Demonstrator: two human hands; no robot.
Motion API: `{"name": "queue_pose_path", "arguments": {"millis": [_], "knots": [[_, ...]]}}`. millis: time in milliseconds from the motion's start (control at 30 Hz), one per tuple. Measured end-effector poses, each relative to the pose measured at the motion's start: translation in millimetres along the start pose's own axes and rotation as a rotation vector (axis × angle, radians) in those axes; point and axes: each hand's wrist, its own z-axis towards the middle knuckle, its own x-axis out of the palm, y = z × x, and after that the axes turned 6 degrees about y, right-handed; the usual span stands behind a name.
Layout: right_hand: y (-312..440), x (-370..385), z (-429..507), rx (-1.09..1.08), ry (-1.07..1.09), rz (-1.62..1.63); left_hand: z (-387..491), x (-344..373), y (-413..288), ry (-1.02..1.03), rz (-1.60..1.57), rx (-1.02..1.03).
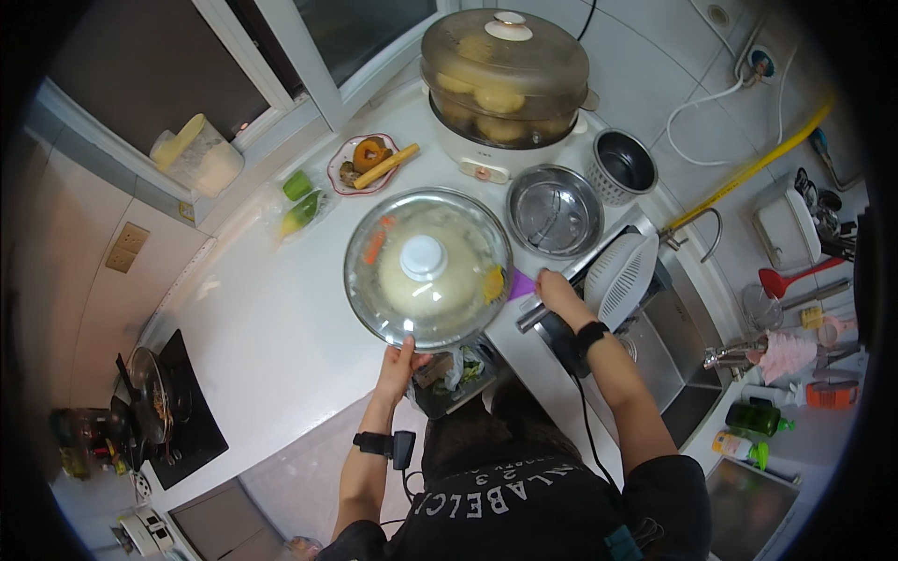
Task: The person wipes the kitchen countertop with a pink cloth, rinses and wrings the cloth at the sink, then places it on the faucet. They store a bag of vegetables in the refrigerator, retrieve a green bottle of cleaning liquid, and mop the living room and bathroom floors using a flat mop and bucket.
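A round see-through lid (382, 294) with a white knob (423, 258) and a metal rim lies before me. Under it show a large pale mass (449, 291) that looks like dough, orange pieces (376, 242) and a yellow piece (494, 283). My left hand (400, 370) pinches the near rim, thumb on top and fingers beneath. Whether it grips the lid alone or also a vessel below is hidden. My right hand (559, 294) holds a flat purple piece (521, 285) by its right end, beside the lid's right edge. Part of that piece is hidden under the rim.
Behind stand a steamer (501, 91), a steel bowl (555, 210) and a dark-lined pot (624, 167). A dish (361, 165) and bagged vegetables (300, 203) lie to the left. A white colander (621, 280) rests by the sink (652, 357). An open scrap bin (456, 382) is below the counter edge.
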Motion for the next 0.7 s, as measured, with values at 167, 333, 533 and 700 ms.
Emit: {"name": "queue_pose_path", "arguments": {"millis": [167,333,533,700], "knots": [[3.9,-17.3,-20.4,0.021,-0.055,0.036,-12.3,11.6,14.4,0.050,-0.011,-0.035],[34.6,-34.5,-32.0,-0.032,-0.233,0.292,-10.1,15.7,19.7,0.041,-0.073,-0.037],[60.3,-36.1,-29.3,0.056,0.064,0.982,-1.7,20.6,20.3,0.074,-0.060,-0.044],[65.1,-28.4,-26.7,0.026,0.002,0.931,14.2,26.1,14.6,0.110,-0.068,0.004]]}}
